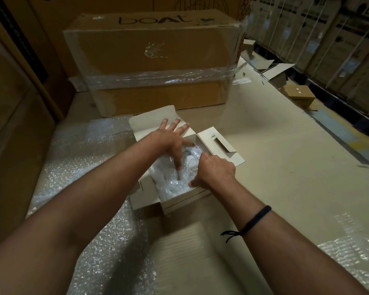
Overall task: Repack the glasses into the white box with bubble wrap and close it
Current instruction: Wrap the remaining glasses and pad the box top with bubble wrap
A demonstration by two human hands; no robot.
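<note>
The white box (180, 202) stands open in the middle of the cardboard-covered surface, flaps spread to the left, back and right. Bubble wrap (168, 184) fills its inside; a bit of clear glass shows under the wrap near the far end. My left hand (172, 138) lies over the box with fingers spread, some reaching to the back flap (149, 122), others pressing down into the wrap. My right hand (215, 171) sits at the box's right wall, fingers curled down into the wrap at that edge. The glasses themselves are mostly hidden.
A large taped brown carton (151, 60) marked "boat" stands just behind the box. Loose bubble wrap sheets (83, 162) cover the surface at left and front. Small open cartons (298, 96) lie at back right, before a row of stacked boxes (328, 39).
</note>
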